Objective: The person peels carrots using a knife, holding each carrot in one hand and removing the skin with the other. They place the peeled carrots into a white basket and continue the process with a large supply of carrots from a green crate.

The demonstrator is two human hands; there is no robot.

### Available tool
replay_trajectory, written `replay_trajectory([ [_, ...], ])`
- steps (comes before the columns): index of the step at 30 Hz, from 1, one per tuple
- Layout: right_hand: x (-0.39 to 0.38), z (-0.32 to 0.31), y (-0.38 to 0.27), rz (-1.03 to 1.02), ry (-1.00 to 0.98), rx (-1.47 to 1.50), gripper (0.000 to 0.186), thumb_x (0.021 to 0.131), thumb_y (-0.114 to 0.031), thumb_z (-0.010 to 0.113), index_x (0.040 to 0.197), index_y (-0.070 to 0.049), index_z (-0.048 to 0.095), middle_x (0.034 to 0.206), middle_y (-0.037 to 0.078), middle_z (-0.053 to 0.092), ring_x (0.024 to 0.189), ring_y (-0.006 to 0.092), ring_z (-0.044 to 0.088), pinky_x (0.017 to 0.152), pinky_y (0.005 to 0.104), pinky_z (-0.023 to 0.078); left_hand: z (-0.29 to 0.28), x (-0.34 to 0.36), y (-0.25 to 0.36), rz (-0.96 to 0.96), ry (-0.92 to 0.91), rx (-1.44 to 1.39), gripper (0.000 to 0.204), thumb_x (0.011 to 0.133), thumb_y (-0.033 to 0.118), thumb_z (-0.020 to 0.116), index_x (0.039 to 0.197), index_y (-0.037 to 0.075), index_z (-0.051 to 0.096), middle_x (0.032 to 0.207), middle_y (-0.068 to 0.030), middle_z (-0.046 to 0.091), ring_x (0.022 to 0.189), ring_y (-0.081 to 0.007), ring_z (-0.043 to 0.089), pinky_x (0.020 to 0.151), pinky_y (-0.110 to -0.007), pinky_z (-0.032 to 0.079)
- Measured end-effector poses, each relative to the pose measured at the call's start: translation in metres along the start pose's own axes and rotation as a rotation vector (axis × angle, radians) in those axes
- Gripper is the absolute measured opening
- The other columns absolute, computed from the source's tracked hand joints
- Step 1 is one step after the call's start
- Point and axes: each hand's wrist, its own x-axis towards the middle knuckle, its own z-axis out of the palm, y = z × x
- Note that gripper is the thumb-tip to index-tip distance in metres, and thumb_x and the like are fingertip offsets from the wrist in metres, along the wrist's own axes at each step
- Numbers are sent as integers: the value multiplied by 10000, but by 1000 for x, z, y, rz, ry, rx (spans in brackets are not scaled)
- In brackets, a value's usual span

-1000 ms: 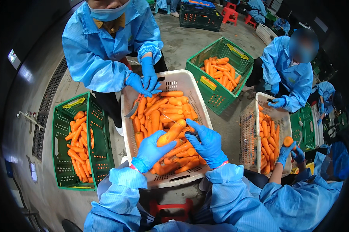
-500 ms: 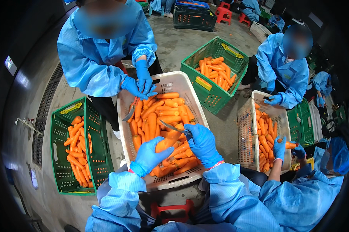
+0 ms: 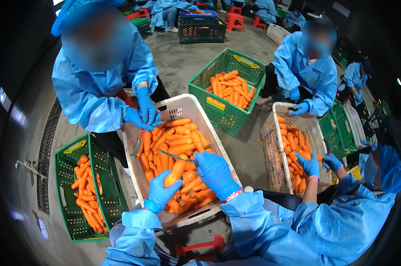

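My left hand [image 3: 161, 191], in a blue glove, is closed round a large carrot [image 3: 178, 168] that tilts upright, a paler yellow patch near its lower end. My gloved right hand [image 3: 213, 172] grips a curved knife [image 3: 174, 156] whose blade lies across the carrot's upper part. Both hands are over a white perforated crate [image 3: 222, 155] heaped with carrots [image 3: 196, 137]. At this crate's far side a co-worker's gloved hands [image 3: 145, 111] are close together, near another curved blade [image 3: 135, 148]; whether they hold it is unclear.
Green crates of carrots stand left [image 3: 67, 208] and behind [image 3: 227, 122]. A second white crate [image 3: 271, 168] is at right, with co-workers [image 3: 307, 77] round it, one holding a carrot. A red stool [image 3: 200, 246] is below me. A floor drain [image 3: 47, 155] runs along the left.
The view has shifted, so crates sit further left and mostly lower. The carrot in my left hand is more upright, with the blade across it. The right-hand co-worker's carrot has turned.
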Motion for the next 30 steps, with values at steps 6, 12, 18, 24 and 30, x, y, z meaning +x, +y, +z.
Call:
replay_trajectory([
  [6, -20, 14, 15, 186, -19, 10, 77, 832, -144, 514, 855, -81, 553, 755, 118, 610, 651, 294, 611, 549, 431, 472, 11, -6, -3, 119, -16, -16, 334, 670, 184, 758, 926, 19, 620, 811, -103, 659, 697, -184, 631, 619, -334, 491],
  [12, -26, 12, 44, 325, -160, 206, 141, 853, -280, 512, 858, -147, 558, 727, 128, 624, 659, 336, 612, 560, 442, 466, 13, -18, -8, 168, 45, 33, 332, 674, 5, 638, 1000, 25, 582, 924, -83, 638, 886, -218, 615, 794, -343, 484],
  [18, -22, 12, -1, 975, -435, 1389, 470, 863, -573, 498, 1019, -138, 585, 784, 16, 626, 509, 77, 472, 432, 222, 402, 15, -2, 8, 610, 183, 311, 449, 725, 253, 718, 1066, 20, 541, 1073, -122, 558, 1005, -300, 543, 952, -420, 390],
  [24, -40, 43, -11, 609, -477, 1780, 354, 922, -397, 488, 1073, -90, 579, 932, 0, 590, 814, 80, 553, 661, 198, 447, 26, 7, 55, 859, -346, 442, 404, 651, 332, 745, 919, 63, 606, 951, -115, 592, 938, -360, 536, 909, -492, 393],
  [30, 3, -12, -14, 929, -363, 1829, 493, 877, -441, 573, 1202, -72, 540, 1074, 19, 594, 955, 90, 559, 824, 258, 470, 18, -1, 40, 503, 107, 384, 648, 694, 246, 694, 1294, 134, 476, 1353, -113, 386, 1205, -297, 420, 1014, -457, 329],
])
